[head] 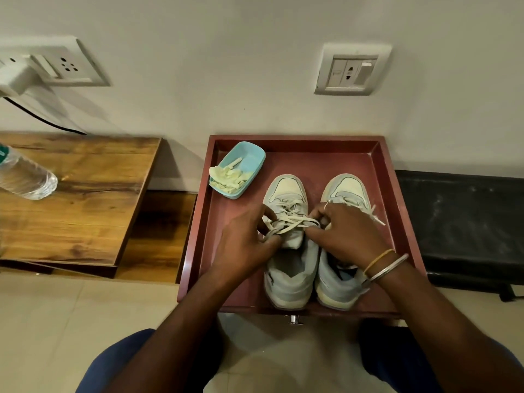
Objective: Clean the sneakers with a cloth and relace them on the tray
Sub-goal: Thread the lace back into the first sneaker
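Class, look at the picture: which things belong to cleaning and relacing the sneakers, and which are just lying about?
Belongs to the job: tray; sneaker being laced; other sneaker; lace, pinched by the left hand and right hand; cloth in the blue dish.

Lying about: water bottle; wooden table; wall socket; plugged-in charger; black bench.

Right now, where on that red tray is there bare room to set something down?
The tray is bare beyond the toes, from the blue dish to the far right corner, plus a narrow strip between the right sneaker and the wall. Crowded: the left hand and right hand grip the left sneaker's laces.
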